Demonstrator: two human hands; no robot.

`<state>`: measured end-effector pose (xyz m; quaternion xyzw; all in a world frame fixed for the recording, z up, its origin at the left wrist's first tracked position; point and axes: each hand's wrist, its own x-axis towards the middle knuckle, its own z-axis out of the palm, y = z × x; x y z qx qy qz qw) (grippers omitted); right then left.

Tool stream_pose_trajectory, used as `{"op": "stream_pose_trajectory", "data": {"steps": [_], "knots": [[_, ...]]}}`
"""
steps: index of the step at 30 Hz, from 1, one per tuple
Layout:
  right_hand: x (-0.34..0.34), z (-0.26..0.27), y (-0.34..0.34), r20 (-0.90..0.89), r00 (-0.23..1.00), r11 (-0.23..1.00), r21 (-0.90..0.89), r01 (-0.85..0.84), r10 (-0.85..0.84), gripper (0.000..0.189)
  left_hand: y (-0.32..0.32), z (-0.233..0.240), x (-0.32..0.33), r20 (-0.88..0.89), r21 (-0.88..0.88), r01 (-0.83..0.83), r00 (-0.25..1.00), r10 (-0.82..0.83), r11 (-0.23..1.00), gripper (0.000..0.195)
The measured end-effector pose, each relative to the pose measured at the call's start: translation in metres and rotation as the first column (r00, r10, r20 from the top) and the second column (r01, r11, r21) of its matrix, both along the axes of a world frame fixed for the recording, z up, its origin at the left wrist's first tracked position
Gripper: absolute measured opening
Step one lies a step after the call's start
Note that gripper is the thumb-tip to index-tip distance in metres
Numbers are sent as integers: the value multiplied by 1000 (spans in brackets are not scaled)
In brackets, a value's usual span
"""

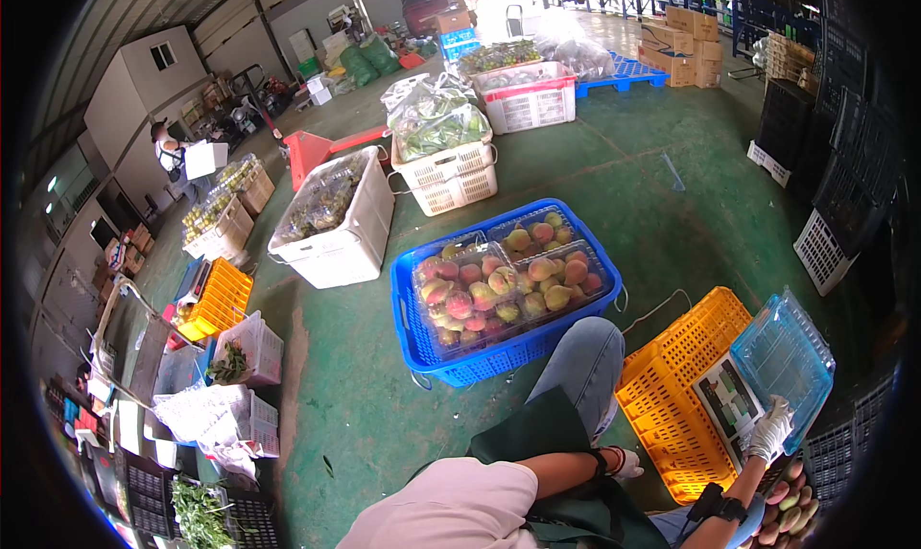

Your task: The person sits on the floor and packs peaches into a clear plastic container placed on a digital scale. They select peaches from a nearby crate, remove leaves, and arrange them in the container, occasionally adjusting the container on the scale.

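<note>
My left hand (pixel 631 464), in a whitish glove, is beside my knee near the yellow plastic crate (pixel 658 423). Its fingers are too small and partly hidden to read. My right hand (pixel 771 431), also gloved, touches or overlaps the near edge of a clear plastic clamshell box (pixel 781 355). Whether the fingers grip the edge is unclear. This box has a bluish tint and sits at a digital scale (pixel 728 398) on the yellow crate. Reddish-green fruit (pixel 788 509) lies below my right forearm. Ahead, a blue plastic basket (pixel 424 355) holds clear boxes of peach-like fruit (pixel 471 286).
White crates (pixel 345 261) of bagged produce stand farther off, near a red pallet jack (pixel 309 157). Black crates (pixel 856 160) are stacked at right. A person (pixel 173 157) carries a white box at far left. Leafy greens (pixel 198 513) lie at lower left.
</note>
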<state>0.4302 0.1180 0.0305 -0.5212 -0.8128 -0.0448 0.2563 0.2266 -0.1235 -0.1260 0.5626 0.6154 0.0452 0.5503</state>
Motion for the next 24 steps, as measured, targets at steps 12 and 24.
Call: {"op": "stream_pose_trajectory", "data": {"steps": [12,24], "knots": [[-3,3,-3,-2,1000,1000,-6,26,-26,32,0,-4,1,-2,-5,5,1000,-5,1000,56],[-4,6,-5,2,1000,999,-22,30,-30,33,-1,-3,1,-4,23,5,1000,-5,1000,55]]}}
